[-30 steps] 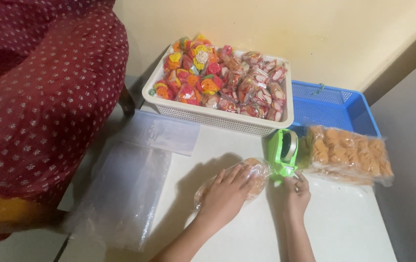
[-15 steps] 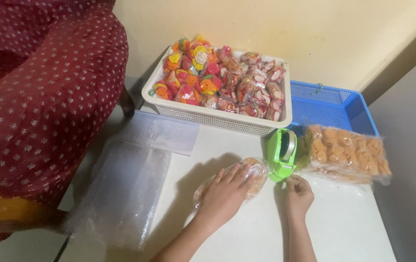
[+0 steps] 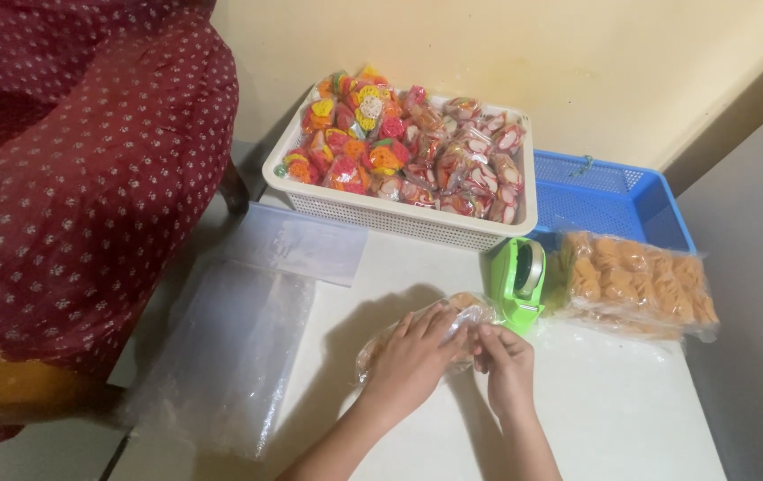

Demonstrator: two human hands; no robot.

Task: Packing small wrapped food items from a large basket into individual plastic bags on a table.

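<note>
A small clear plastic bag of orange crackers lies on the white table. My left hand lies flat on top of it, pressing it down. My right hand has its fingertips pinched at the bag's right end, just in front of a green tape dispenser. Whether a piece of tape is between the fingers is too small to tell.
A white basket full of several colourful snack packets stands at the back. A blue tray sits right of it, with a large bag of orange crackers in front. Clear plastic bags lie left. A person in maroon dotted cloth is at left.
My right hand moved left from the tape dispenser's base to the right end of the small bag. My left hand stayed on the bag.
</note>
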